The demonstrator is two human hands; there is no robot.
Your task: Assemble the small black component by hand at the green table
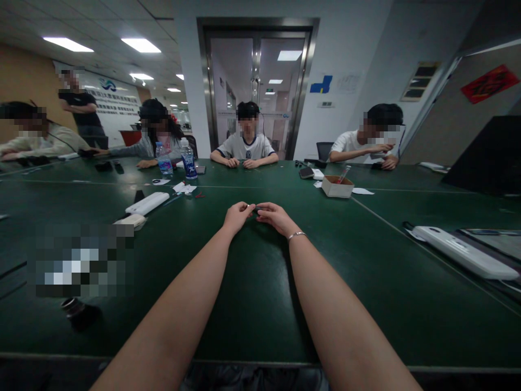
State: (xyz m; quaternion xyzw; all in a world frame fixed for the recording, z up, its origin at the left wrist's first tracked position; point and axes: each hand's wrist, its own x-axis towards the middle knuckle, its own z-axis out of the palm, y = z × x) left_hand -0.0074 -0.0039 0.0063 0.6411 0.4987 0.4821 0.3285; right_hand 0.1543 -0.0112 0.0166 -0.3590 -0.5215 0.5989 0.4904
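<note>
My two hands meet just above the middle of the green table (252,304). Between their fingertips is a small dark object (256,209), too small and too shaded for me to name. My left hand (237,217) pinches it from the left with thumb and fingers. From the other side my right hand (277,218) closes its fingers on the same object; a silver bracelet (297,234) circles that wrist. Fingers cover most of the object.
An open box (337,187) stands ahead on the right, and two bottles (189,160) stand ahead on the left. White oblong devices lie at left (147,203) and right (464,252). A dark cylinder (73,307) is near left. Several people sit around the table.
</note>
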